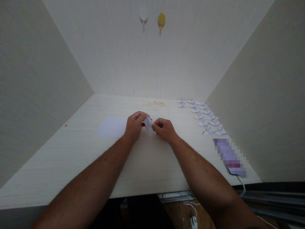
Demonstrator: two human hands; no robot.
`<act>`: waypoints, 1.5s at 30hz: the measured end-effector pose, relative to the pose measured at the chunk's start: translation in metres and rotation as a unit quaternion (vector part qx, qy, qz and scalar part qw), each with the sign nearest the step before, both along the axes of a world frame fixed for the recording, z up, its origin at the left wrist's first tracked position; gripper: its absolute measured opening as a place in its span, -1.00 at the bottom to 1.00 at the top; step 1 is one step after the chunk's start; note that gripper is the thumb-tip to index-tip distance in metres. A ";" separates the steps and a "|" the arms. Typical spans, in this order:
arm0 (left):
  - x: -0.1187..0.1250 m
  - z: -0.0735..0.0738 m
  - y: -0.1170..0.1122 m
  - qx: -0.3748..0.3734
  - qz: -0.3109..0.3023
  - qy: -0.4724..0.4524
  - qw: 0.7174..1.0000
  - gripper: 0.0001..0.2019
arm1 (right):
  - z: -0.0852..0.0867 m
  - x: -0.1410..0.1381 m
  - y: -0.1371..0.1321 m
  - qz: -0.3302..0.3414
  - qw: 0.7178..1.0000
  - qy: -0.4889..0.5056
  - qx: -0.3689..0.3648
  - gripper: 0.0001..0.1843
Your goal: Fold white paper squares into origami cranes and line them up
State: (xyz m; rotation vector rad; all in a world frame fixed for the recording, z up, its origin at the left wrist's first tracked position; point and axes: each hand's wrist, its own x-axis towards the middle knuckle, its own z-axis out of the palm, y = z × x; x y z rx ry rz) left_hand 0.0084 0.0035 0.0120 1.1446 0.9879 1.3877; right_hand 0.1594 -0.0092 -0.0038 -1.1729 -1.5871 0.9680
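Note:
Both hands meet over the middle of a pale wooden desk (71, 159). My left hand (134, 125) and my right hand (165, 129) pinch a small folded piece of white paper (148, 124) between their fingertips, holding it just above the desk top. The fingers of both hands are curled closed on the paper. A flat sheet of white paper (111, 126) lies on the desk just left of my left hand.
Several small folded white paper cranes (206, 117) stand in rows at the back right of the desk. A phone (230, 157) with a cable lies near the right front edge. Plain walls enclose the desk on three sides; two round hooks (152, 17) hang on the back wall.

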 end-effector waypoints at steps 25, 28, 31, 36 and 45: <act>0.001 -0.011 0.005 -0.041 -0.072 0.004 0.997 -0.64 | -0.001 0.000 0.001 -0.065 0.997 -0.001 0.040 -0.80; 0.002 -0.010 0.003 -0.011 -0.061 0.044 0.997 -0.66 | -0.001 0.000 0.002 -0.073 0.997 0.026 0.009 -0.76; 0.002 -0.009 0.002 0.000 -0.066 0.063 0.996 -0.62 | -0.001 0.001 0.004 -0.069 0.997 0.041 -0.014 -0.77; 0.001 -0.006 0.003 -0.060 -0.104 -0.042 0.992 -0.63 | 0.001 0.002 0.005 -0.086 0.993 0.082 -0.011 -0.77; 0.001 -0.012 0.003 -0.125 -0.126 -0.076 0.981 -0.71 | 0.001 0.004 0.009 -0.111 0.982 0.150 0.006 -0.75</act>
